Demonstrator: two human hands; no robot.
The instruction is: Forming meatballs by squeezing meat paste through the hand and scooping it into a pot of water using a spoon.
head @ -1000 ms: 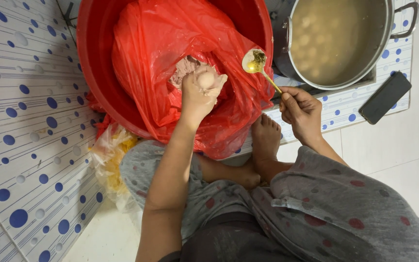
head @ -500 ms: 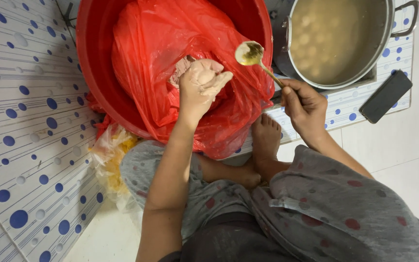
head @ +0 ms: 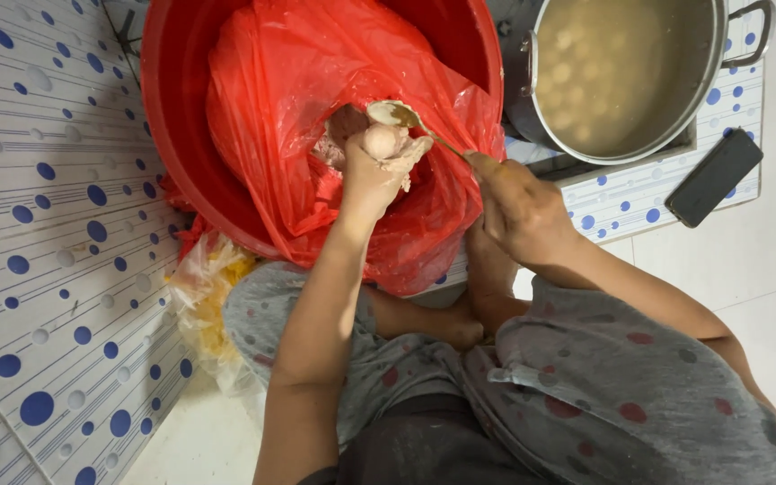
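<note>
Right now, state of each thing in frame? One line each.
Left hand: fist closed on pinkish paste, a ball of it squeezed out on top.
Right hand: gripping the spoon handle.
Spoon: bowl at the ball, touching or nearly.
Red plastic bag: open, lining the basin.
Red basin: upright.
Metal pot: uncovered, balls in cloudy liquid.
Phone: lying flat, screen dark.
</note>
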